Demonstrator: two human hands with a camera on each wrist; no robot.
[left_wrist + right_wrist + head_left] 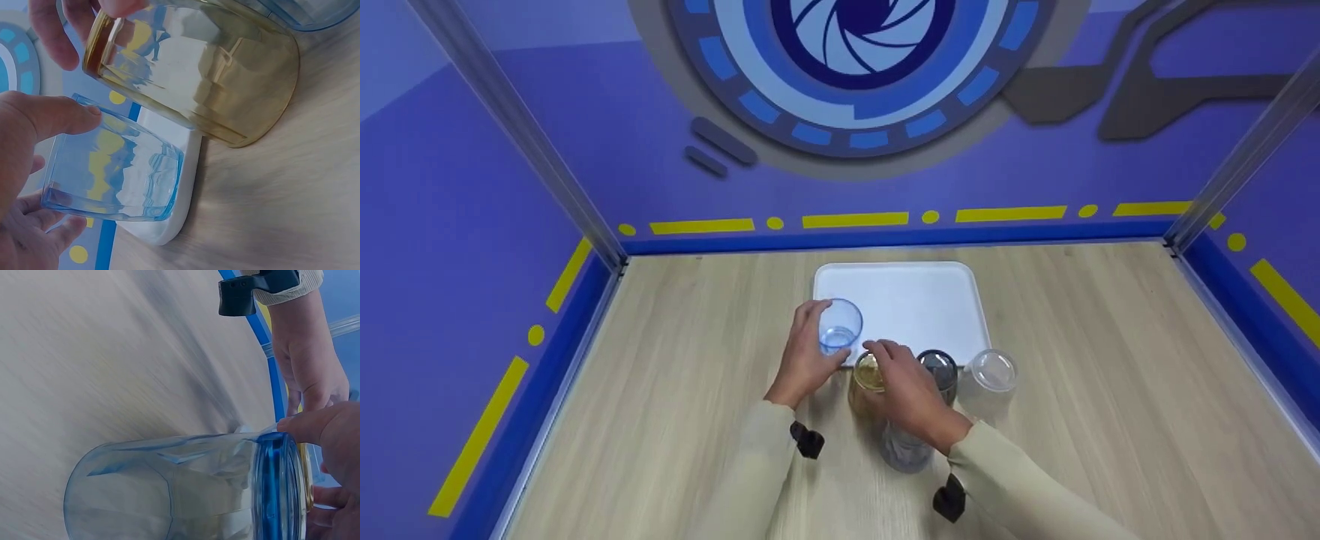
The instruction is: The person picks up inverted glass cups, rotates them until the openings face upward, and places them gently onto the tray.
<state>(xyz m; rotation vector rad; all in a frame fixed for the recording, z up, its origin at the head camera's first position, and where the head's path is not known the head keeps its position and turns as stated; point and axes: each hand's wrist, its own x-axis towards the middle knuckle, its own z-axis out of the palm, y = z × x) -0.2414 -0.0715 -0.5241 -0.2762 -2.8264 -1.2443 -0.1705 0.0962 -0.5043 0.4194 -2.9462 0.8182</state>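
Note:
My left hand (804, 360) holds a clear blue cup (841, 319) at the front left corner of a white tray (907, 300), thumb on one side and fingers on the other. In the left wrist view, the base of this cup overlaps the tray's rim; I cannot tell whether it touches. My right hand (913, 394) grips the rim of an amber cup (236, 73), which stands upright in front of the tray. Under the right wrist is a pale blue-tinted cup (905, 454), partly hidden; a large blue-rimmed cup (163, 489) fills the right wrist view's lower part.
A dark grey cup (941, 366) stands just beyond the right hand, partly covered by it. To its right, a colourless cup (992, 375) stands beside the tray's front right corner. Wood-grain tabletop (1110, 360) surrounds them, bounded by blue-purple panels (547, 135) at the back and sides.

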